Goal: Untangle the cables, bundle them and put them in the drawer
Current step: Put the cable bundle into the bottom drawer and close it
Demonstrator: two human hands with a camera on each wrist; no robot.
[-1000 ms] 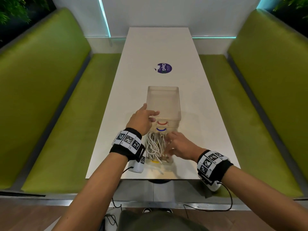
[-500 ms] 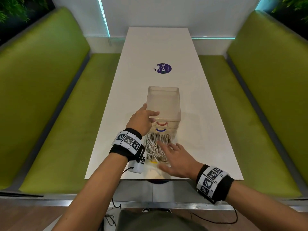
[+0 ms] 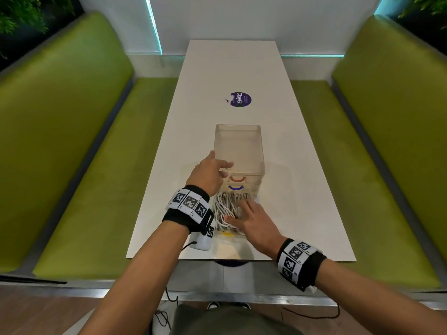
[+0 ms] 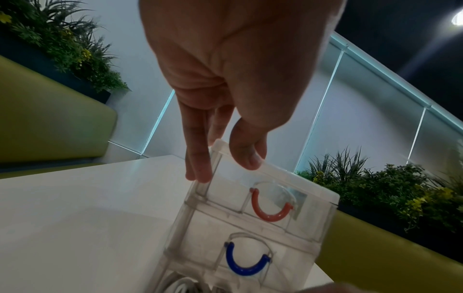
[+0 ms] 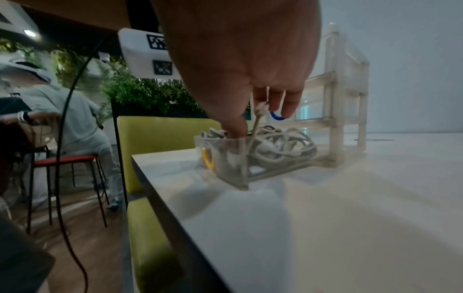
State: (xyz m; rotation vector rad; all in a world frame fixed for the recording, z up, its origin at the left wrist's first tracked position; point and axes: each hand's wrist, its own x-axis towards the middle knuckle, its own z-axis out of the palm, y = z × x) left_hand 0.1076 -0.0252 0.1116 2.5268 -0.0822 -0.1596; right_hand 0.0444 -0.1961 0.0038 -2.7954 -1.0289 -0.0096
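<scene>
A clear plastic drawer unit (image 3: 238,146) stands on the white table (image 3: 302,189), with a red handle (image 4: 271,210) above a blue one (image 4: 246,265). Its bottom drawer (image 5: 230,162), with a yellow handle (image 3: 227,234), is pulled out toward me and holds a pile of white cables (image 3: 223,209). My left hand (image 3: 220,163) holds the unit's top front left corner, thumb on the top edge and fingers down the side. My right hand (image 3: 242,211) lies over the cables (image 5: 280,146) with spread, straight fingers, and its index finger dips into the drawer.
A round purple sticker (image 3: 240,99) lies on the table beyond the unit. Green benches (image 3: 72,165) (image 3: 387,165) run along both sides. The open drawer reaches close to the table's near edge (image 3: 242,258). A person (image 5: 62,123) sits on a red stool off to the left.
My right hand came out of the drawer, spread flat, then moved forward again onto the cables. My left hand and the unit have stayed put.
</scene>
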